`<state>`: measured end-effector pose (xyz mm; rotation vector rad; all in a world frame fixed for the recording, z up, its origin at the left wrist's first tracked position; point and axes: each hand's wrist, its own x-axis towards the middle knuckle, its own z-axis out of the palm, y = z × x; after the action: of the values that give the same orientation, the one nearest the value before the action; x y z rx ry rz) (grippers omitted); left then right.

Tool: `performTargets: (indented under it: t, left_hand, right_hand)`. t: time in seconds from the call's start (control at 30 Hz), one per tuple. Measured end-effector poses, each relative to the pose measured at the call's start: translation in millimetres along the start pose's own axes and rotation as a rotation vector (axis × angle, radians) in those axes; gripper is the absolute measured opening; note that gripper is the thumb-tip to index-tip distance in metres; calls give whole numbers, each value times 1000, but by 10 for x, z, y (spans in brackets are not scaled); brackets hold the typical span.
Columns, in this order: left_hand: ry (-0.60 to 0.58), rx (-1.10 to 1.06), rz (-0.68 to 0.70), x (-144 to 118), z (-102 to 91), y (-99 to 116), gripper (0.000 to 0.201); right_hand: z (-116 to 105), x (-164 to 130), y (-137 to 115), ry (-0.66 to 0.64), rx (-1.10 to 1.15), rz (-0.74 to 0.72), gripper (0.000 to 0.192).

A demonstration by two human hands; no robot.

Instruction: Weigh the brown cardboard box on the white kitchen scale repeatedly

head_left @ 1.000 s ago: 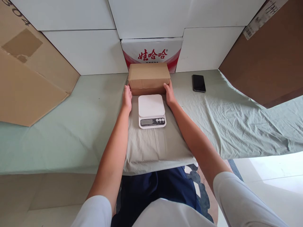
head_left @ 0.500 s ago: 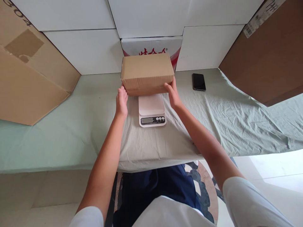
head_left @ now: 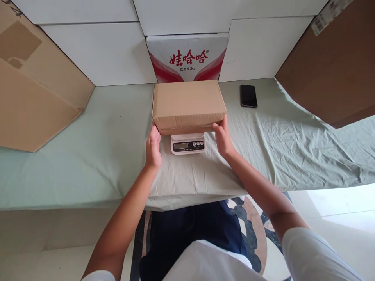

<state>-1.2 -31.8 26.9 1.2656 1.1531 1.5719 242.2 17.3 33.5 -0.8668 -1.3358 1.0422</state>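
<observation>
Makeshift home packing spot: cloth-covered worktop (head_left: 88, 156), small white digital scale (head_left: 187, 145), flattened brown cardboard sheets (head_left: 35, 97), white foam wall blocks (head_left: 96, 54).

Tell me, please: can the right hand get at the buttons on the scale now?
Probably yes. The right hand holds the cardboard box over the scale, but the buttons stick out uncovered in front, just beside it.

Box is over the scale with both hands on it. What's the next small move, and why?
Probably lower the cardboard box straight down and then let go. The left hand and right hand hold its near lower corners, and it covers the platform of the scale, leaving only the display strip showing. Whether it already rests there cannot be told.
</observation>
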Motion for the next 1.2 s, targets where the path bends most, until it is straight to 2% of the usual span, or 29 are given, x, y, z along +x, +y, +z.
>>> performTargets:
  t: [0.5,0.7,0.87,1.2]
  left_hand:
    - [44,4,5,-48,15,13,86]
    - [82,0,75,2,-76,-1,81]
    - [129,52,54,56,-175,-33,82]
    - [130,-19,45,68,-145,-66,79]
  right_hand:
    - [36,-47,-4,33,-26,-13,65]
    - [-108,32,39,115,-6,-1,68]
    - [-244,118,52,188,47,20,67]
    - [-224,105,254,158,74,62,66]
